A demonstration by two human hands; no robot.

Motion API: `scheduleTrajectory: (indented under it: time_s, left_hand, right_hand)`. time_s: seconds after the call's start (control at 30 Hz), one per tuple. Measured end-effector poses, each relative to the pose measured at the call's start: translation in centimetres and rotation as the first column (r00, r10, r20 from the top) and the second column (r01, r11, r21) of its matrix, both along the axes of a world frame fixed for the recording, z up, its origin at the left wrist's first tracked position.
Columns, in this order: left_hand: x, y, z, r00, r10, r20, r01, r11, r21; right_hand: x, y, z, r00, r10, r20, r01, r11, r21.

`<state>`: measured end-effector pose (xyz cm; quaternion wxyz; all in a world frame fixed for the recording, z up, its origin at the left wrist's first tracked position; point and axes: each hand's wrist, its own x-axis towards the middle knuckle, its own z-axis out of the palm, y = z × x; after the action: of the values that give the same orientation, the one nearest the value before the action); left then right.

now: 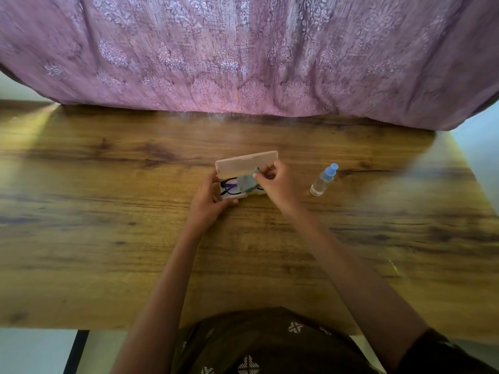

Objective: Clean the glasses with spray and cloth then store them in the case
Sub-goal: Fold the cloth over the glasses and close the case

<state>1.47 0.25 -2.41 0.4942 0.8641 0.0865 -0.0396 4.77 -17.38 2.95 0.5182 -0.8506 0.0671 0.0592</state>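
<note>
A pale pink glasses case (247,160) lies open in the middle of the wooden table (108,238), its lid standing up at the back. Dark-framed glasses (229,186) lie folded inside it. My left hand (209,201) grips the case's left end and front edge. My right hand (278,184) pinches a grey-green cloth (247,182) that hangs over the glasses in the case. A small clear spray bottle (322,180) with a blue cap lies tilted to the right of the case, untouched.
A purple patterned curtain (243,63) hangs along the table's far edge. The table's near edge runs just in front of my body, and a black table leg (77,352) shows at the lower left.
</note>
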Motion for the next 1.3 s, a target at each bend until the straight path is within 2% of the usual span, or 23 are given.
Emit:
scheduleTrajectory:
  time_s: [0.1,0.37,0.57,0.77,0.83,0.93,1.03,1.1,1.23,1.3]
  left_hand:
    - [0.0,0.1,-0.2,1.000,-0.001,0.017,0.001,1.000,-0.002]
    - [0.1,0.2,-0.4,1.000,-0.002,0.013,0.002,1.000,0.025]
    - [0.0,0.4,-0.6,0.999,-0.013,0.040,0.013,1.000,0.006]
    - [0.0,0.2,-0.8,0.999,-0.008,0.035,0.008,1.000,0.020]
    - [0.1,0.3,-0.8,1.000,-0.007,0.024,0.007,1.000,0.011]
    - [0.3,0.6,-0.5,1.000,-0.028,0.014,0.028,1.000,0.008]
    - [0.5,1.1,-0.4,0.998,-0.069,0.007,0.069,0.997,-0.022]
    - [0.7,1.3,-0.2,0.995,-0.094,-0.014,0.093,0.995,-0.043]
    - [1.0,1.3,-0.1,0.993,-0.117,-0.026,0.115,0.991,-0.069]
    - [1.0,1.4,-0.1,0.993,-0.117,-0.020,0.115,0.990,-0.087]
  right_hand:
    - [-0.1,-1.0,-0.8,0.995,-0.011,0.094,0.028,0.984,-0.177]
    - [-0.2,-2.0,-1.1,0.980,0.048,0.194,0.016,0.949,-0.316]
    - [-0.5,-1.4,-1.4,0.947,0.256,0.195,-0.174,0.917,-0.358]
    - [-0.3,-1.0,-2.2,0.971,0.169,0.168,-0.101,0.931,-0.351]
    - [-0.4,-1.2,-2.0,0.962,0.165,0.216,-0.080,0.932,-0.354]
    - [-0.1,-2.2,-1.4,0.898,0.284,0.336,-0.060,0.836,-0.545]
    - [0.7,-3.3,-1.0,0.848,0.493,0.192,-0.205,0.640,-0.741]
    - [1.2,-3.8,-1.2,0.834,0.544,0.092,-0.277,0.556,-0.784]
    - [1.5,-4.1,-1.6,0.828,0.541,0.149,-0.277,0.625,-0.730]
    - [1.3,-4.2,-1.7,0.814,0.550,0.186,-0.251,0.623,-0.741]
